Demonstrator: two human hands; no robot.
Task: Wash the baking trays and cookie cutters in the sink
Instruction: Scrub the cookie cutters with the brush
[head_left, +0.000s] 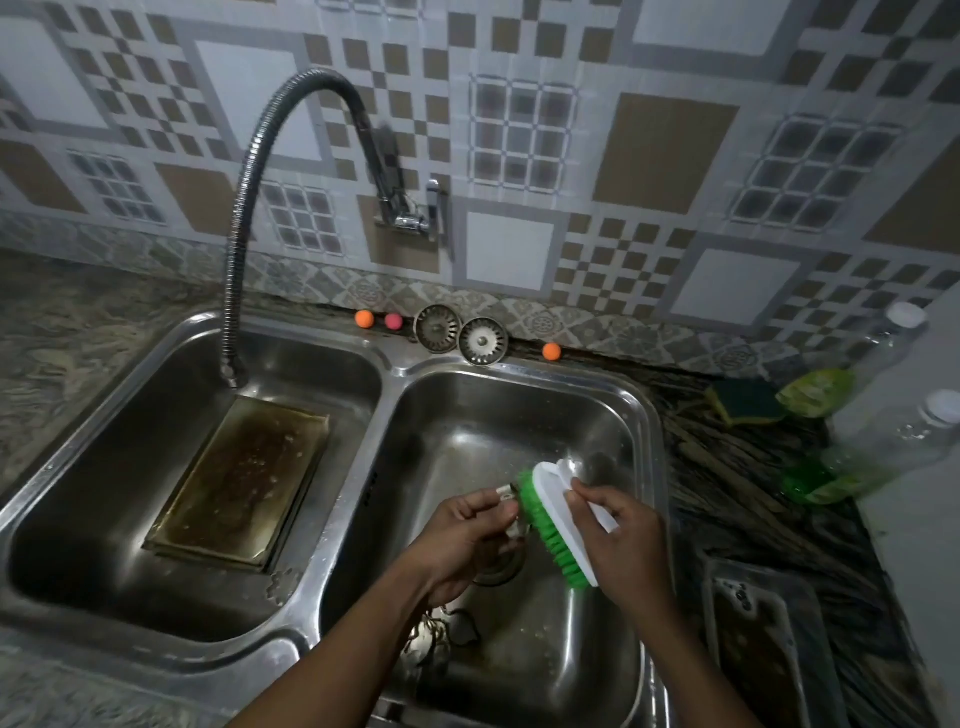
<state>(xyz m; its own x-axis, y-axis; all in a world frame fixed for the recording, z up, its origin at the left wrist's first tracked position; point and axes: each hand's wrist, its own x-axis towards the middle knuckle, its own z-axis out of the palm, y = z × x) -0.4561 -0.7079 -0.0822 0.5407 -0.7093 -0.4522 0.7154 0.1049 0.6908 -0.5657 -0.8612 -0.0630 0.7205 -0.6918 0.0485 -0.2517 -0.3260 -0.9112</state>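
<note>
Over the right sink basin, my left hand grips a small metal cookie cutter, mostly hidden by my fingers. My right hand holds a white scrubbing brush with green bristles, and the bristles press against the cutter. More cookie cutters lie on the basin floor under my left forearm. A stained rectangular baking tray lies flat in the left basin. Another baking tray rests on the counter at the right.
A flexible metal tap hose arcs from the wall and ends over the left basin. Two sink strainers and small orange and pink balls sit on the back ledge. A green sponge and two bottles of green liquid stand at the right.
</note>
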